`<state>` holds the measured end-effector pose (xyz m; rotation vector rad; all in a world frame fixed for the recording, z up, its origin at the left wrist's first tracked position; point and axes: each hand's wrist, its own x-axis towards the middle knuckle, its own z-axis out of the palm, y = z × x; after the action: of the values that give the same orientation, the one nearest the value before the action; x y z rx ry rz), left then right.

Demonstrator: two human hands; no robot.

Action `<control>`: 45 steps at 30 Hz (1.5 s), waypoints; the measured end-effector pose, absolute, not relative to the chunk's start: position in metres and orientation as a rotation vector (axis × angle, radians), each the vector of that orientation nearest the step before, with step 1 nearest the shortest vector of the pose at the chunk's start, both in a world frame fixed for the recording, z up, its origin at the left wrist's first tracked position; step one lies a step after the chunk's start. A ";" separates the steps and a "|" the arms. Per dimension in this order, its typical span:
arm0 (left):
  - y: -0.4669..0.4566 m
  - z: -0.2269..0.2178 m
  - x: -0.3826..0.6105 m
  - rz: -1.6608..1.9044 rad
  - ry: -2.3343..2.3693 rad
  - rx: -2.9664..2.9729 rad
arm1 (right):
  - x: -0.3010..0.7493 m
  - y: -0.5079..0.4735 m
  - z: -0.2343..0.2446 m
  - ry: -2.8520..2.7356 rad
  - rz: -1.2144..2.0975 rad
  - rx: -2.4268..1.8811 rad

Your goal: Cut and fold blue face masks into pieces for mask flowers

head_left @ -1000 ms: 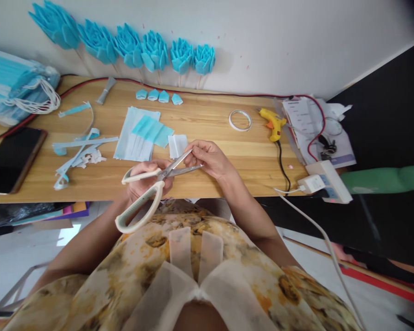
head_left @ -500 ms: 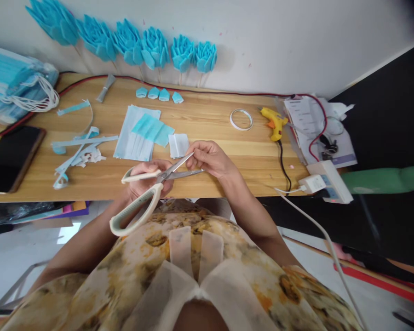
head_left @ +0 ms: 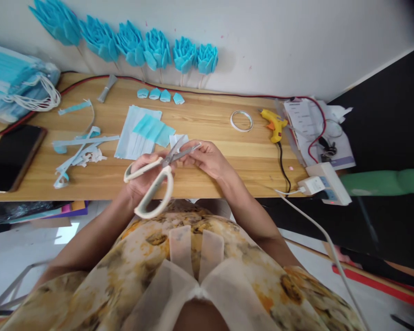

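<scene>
White-handled scissors [head_left: 166, 162] lie over my left hand [head_left: 141, 181], whose fingers are closed on them around the pivot and upper handle. Their blades are spread apart and point toward my right hand [head_left: 207, 158]. The fingers of my right hand are pinched together at the blade tips; whatever is between them is too small or hidden to make out. Just beyond the blades lies a small white folded piece [head_left: 174, 140], partly covered. A light-blue face mask [head_left: 127, 138] with a brighter blue cut piece [head_left: 155, 130] on top lies left of it.
Several blue flowers [head_left: 158, 48] on sticks lean against the wall, with several small folded blue pieces [head_left: 154, 94] before them. Cut strips [head_left: 77, 151], a phone [head_left: 15, 156] and a mask bundle [head_left: 14, 87] lie left. A tape roll [head_left: 242, 121], yellow glue gun [head_left: 275, 124] and power strip [head_left: 331, 184] lie right.
The scissors have turned, with the lower handle swinging right and up and the blades tilting upward. My right hand has shifted slightly left and stays at the blade tips.
</scene>
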<state>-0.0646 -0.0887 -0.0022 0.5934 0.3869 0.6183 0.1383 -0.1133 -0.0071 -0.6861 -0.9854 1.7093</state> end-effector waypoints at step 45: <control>-0.092 -0.016 -0.086 0.495 0.445 0.779 | 0.137 -0.114 -0.001 -1.022 1.641 -0.943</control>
<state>-0.0865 -0.0918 -0.0156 0.7787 0.4454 0.4949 0.1368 -0.1145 -0.0010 -0.9433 -1.0219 1.6407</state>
